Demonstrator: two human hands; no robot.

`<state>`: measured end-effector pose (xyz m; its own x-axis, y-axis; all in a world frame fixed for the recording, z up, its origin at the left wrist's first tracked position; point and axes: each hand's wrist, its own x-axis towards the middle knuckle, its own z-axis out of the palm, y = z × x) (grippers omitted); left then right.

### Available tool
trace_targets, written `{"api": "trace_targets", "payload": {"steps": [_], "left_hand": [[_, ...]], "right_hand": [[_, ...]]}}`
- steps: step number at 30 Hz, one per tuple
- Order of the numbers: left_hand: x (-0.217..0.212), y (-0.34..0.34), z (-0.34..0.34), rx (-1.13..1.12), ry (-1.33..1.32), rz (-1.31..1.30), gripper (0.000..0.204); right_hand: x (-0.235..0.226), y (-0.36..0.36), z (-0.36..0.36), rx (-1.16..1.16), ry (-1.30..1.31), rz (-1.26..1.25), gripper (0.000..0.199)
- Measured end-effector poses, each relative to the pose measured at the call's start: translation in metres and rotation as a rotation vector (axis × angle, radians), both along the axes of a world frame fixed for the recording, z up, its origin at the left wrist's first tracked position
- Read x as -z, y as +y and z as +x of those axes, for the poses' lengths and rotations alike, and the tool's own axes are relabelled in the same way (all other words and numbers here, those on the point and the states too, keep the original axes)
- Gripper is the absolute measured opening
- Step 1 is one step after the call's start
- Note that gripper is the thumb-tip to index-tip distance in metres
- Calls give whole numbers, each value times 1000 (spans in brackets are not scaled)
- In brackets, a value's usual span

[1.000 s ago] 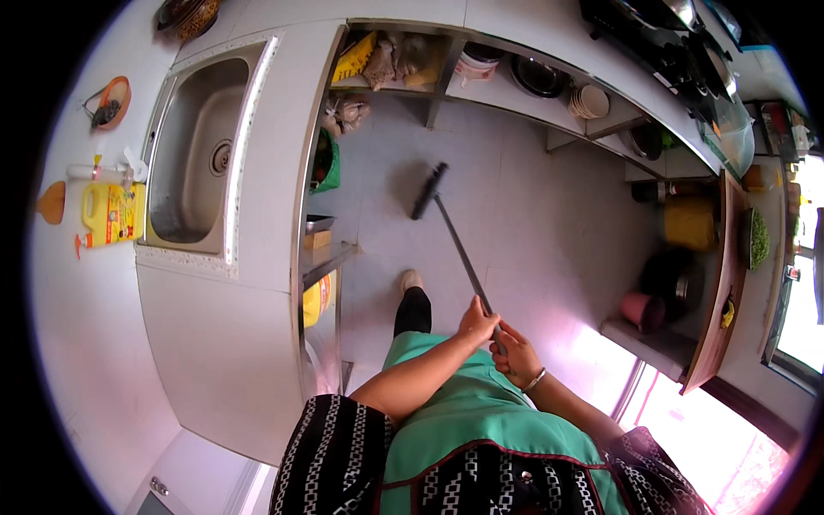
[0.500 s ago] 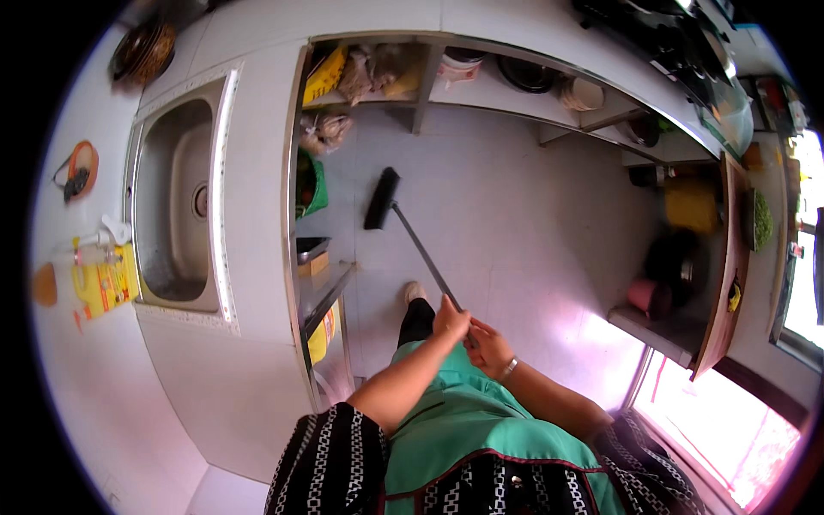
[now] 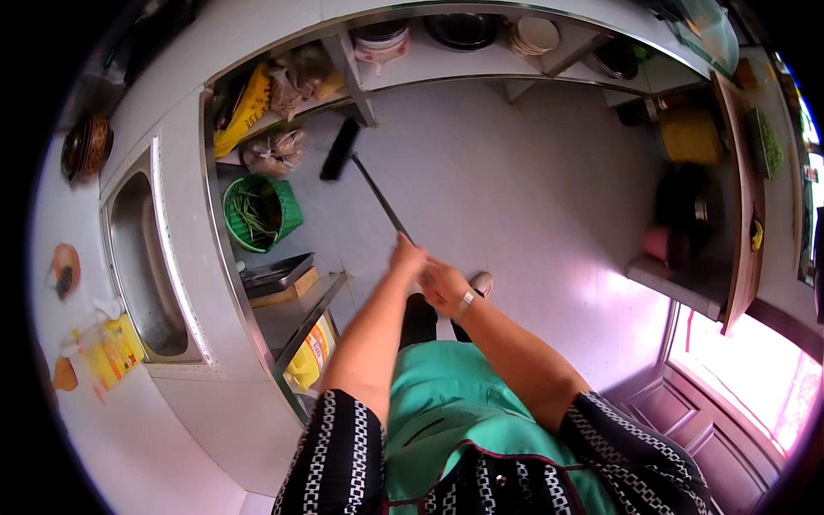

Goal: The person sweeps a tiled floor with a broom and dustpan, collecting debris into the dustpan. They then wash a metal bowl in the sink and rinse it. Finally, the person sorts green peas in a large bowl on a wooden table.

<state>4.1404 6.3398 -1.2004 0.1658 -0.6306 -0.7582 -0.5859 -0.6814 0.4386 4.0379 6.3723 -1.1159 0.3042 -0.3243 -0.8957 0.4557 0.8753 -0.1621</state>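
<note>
Both of my hands grip the grey pole of a broom (image 3: pixel 381 194) held at a slant in front of me. My left hand (image 3: pixel 407 260) is wrapped round the pole a little farther along it. My right hand (image 3: pixel 445 285), with a watch at its wrist, is closed close behind it, nearer my body. The broom's wide black bristle head (image 3: pixel 340 149) is down at the floor, beside the shelf corner at the far left. Whatever pole lies behind my hands is hidden by them.
Left of the broom head, a green basket (image 3: pixel 287 215) of green stalks stands near plastic bags (image 3: pixel 275 151). Low shelves with pots and stacked bowls (image 3: pixel 536 36) border the far side. A steel sink (image 3: pixel 150 266) is set in the left counter. A wooden panel (image 3: pixel 740 223) rises at right.
The broom, with both hands on it, has moved forward and left over the floor. My view has shifted too, bringing the green basket into fuller sight. My other foot shows now.
</note>
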Motion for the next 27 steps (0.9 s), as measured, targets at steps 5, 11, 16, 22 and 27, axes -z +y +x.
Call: {"api": "trace_targets", "payload": {"steps": [5,11,16,22,27], "left_hand": [[-64,73,-150,181,115,130,74],[-127,18,-195,131,271,-141,69],[-80,-102,-162,43,88,-159,62],[-34,-67,-209,436,74,75,77],[-130,-56,-232,491,297,106,78]], "right_hand": [[-74,74,-133,138,163,49,35],[-124,34,-177,146,158,-180,36],[-72,-84,-150,170,63,-125,35],[-54,-48,-187,286,177,23,34],[-126,-17,-204,391,186,-16,40]]}}
